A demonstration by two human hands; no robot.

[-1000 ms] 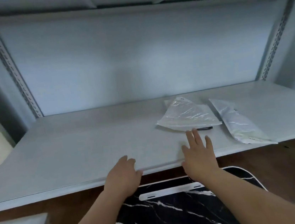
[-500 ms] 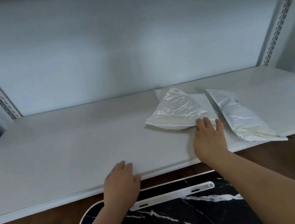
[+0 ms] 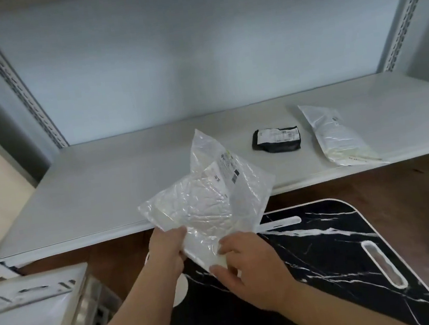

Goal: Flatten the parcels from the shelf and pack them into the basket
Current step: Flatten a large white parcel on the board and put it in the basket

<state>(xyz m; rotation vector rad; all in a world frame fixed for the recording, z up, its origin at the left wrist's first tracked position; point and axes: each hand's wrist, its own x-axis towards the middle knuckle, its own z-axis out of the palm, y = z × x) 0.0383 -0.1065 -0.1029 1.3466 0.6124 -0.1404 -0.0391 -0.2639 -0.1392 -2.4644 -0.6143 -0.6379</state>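
left hand [image 3: 166, 252] and right hand [image 3: 247, 263] both pinch clear parcel [image 3: 207, 201], lifted off shelf [image 3: 103, 192] over black basket [image 3: 341, 254] | unflattened, unpacked | black parcel [image 3: 276, 140], white parcel [image 3: 337, 137] remain on shelf

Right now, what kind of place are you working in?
Probably a stockroom or packing area. A bare metal shelf on slotted uprights holds a small black parcel and a white one, and both hands hold a clear plastic parcel over a black marbled basket.
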